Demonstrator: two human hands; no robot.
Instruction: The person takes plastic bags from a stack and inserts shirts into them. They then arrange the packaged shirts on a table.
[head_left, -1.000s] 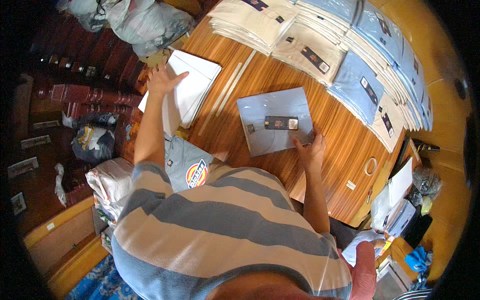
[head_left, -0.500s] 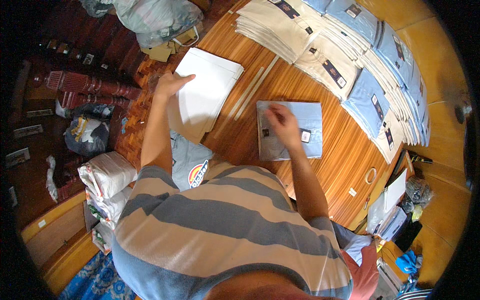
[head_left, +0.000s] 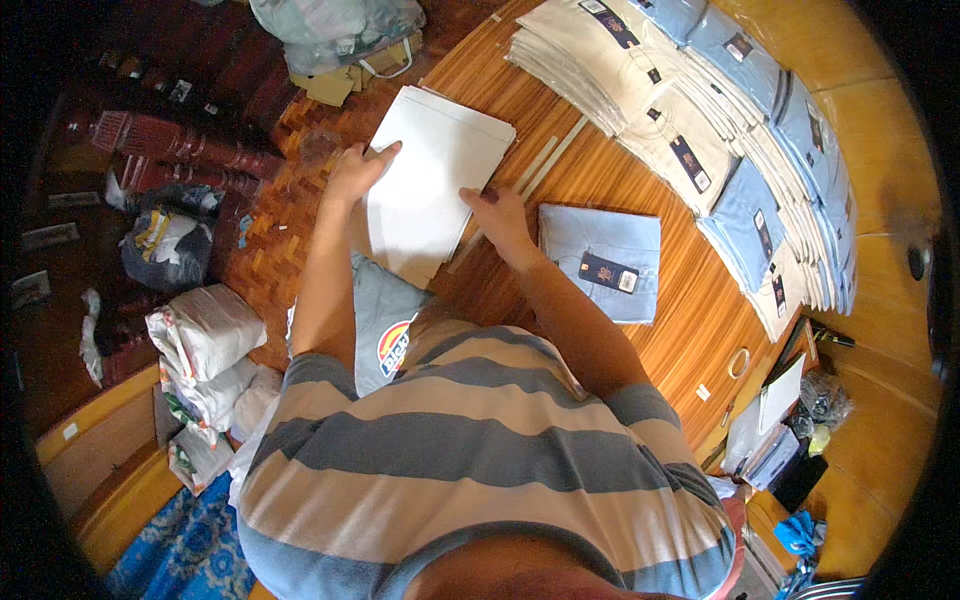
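Note:
A stack of white sheets (head_left: 435, 160) lies on the near left part of the wooden table, its corners slightly uneven. My left hand (head_left: 362, 172) holds its left edge, thumb on top and the other fingers mostly hidden. On the right edge, my right hand (head_left: 502, 222) grips with its thumb over the top sheet and the fingers curled at the side. To the right of that hand lies a folded light blue garment (head_left: 610, 255) in clear plastic, with a dark tag on it.
Piles of folded cream garments (head_left: 580, 50) and light blue garments (head_left: 755, 215) line the table's far right side. A roll of tape (head_left: 738, 363) sits near the right edge. Filled plastic bags (head_left: 345, 30) and wrapped bundles (head_left: 210, 330) stand on the floor at left.
My right hand has left the folded light blue garment and moved left to the stack's right edge. The garment's dark tag now lies flat across it. My left hand stays at the stack.

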